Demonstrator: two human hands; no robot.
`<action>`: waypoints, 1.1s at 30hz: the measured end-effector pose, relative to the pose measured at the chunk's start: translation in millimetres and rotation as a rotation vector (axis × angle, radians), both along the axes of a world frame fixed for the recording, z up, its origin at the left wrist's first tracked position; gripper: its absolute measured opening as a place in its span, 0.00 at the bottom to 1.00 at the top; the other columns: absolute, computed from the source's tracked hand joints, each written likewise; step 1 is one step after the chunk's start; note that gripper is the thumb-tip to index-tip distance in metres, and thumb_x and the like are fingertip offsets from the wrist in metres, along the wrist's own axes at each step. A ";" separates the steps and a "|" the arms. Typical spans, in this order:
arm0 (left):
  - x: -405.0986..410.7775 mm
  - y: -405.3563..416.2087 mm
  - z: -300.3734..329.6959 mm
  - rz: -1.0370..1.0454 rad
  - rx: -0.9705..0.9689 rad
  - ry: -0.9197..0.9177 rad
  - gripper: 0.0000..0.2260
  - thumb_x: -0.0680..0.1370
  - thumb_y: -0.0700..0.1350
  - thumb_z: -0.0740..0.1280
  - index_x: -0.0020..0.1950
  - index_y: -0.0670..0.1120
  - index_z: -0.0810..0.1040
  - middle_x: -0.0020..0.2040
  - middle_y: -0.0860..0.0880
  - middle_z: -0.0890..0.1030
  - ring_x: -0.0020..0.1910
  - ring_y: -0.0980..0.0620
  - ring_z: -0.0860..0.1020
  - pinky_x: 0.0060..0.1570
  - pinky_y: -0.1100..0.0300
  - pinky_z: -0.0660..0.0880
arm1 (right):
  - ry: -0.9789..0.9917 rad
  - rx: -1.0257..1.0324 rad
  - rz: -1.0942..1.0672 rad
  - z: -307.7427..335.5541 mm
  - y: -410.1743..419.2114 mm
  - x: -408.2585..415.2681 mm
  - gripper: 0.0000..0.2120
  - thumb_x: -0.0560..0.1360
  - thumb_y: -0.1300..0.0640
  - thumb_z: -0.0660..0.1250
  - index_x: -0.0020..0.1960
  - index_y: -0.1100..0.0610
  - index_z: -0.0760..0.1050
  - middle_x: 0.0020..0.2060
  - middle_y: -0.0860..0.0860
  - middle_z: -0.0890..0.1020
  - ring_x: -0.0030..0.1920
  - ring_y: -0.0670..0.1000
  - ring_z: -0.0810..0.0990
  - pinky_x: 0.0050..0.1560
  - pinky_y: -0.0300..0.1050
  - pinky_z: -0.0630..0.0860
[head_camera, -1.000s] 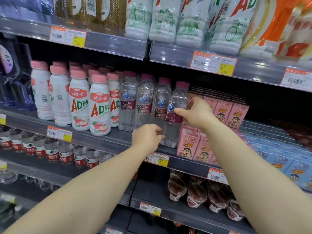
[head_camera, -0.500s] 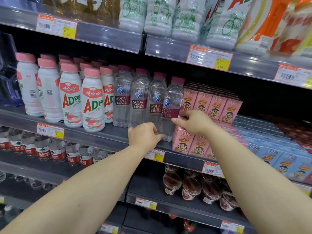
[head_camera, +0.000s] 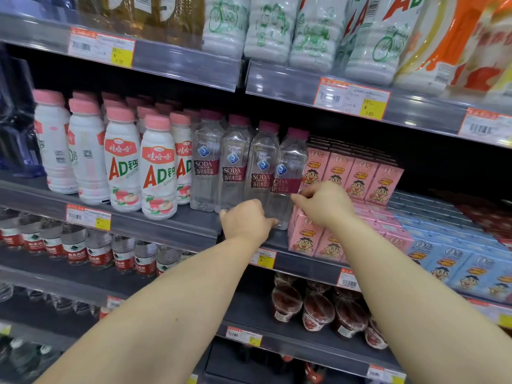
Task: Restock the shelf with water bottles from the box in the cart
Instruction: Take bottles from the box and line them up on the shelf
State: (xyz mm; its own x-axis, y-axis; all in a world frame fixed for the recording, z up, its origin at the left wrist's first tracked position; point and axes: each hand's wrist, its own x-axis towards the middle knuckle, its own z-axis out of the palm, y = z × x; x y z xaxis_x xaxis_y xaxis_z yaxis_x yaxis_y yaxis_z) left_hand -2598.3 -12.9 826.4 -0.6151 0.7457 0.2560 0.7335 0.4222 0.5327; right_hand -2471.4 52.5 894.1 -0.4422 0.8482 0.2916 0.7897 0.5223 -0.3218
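Shelf [head_camera: 166, 231]: dark grey, middle tier, with price tags along its front rail. A row of four clear soda water bottles with maroon caps and maroon "SODA" labels stands upright at its front edge.

Left hand [head_camera: 245, 221]: fingers curled, grip closed around the lower body of the rightmost soda water bottle [head_camera: 288, 176], near its base. This bottle stands at the right end of the row, just beside the pink drink cartons [head_camera: 357, 176].

Right hand [head_camera: 325, 203]: fingers curled, thumb and fingertips pinching the right side of the same bottle at the lower edge of its maroon label. The hand sits in front of the pink cartons.

Adjacent stock, same shelf: white AD calcium milk bottles [head_camera: 158, 173] with pink caps to the left of the soda row; blue drink cartons [head_camera: 457, 261] to the far right.

Upper shelf: large white multipacks with green bicycle print [head_camera: 310, 29].

Lower shelf: small water bottles with red labels [head_camera: 74, 248] at left; dark red cups [head_camera: 315, 309] below the hands.
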 end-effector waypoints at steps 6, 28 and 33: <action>-13.5 -4.4 -0.6 -0.061 0.045 -0.087 0.13 0.75 0.60 0.67 0.47 0.51 0.81 0.47 0.52 0.84 0.50 0.48 0.80 0.56 0.51 0.72 | 0.032 -0.037 -0.003 -0.9 -0.2 -0.5 0.20 0.77 0.40 0.62 0.53 0.54 0.82 0.46 0.49 0.84 0.46 0.51 0.80 0.44 0.43 0.73; -36.8 -17.5 2.7 -0.119 0.020 -0.036 0.13 0.75 0.60 0.68 0.47 0.52 0.80 0.48 0.53 0.83 0.51 0.49 0.79 0.55 0.52 0.72 | -0.061 -0.049 -0.066 4.3 2.6 -10.7 0.18 0.78 0.42 0.61 0.54 0.54 0.80 0.37 0.48 0.80 0.46 0.55 0.81 0.49 0.50 0.79; -48.8 -27.6 3.8 -0.175 0.080 0.006 0.13 0.79 0.59 0.62 0.52 0.53 0.80 0.49 0.53 0.84 0.52 0.49 0.80 0.59 0.51 0.71 | 0.021 -0.079 -0.151 1.2 -10.7 -9.6 0.29 0.77 0.37 0.60 0.71 0.54 0.69 0.59 0.52 0.81 0.54 0.55 0.81 0.54 0.50 0.79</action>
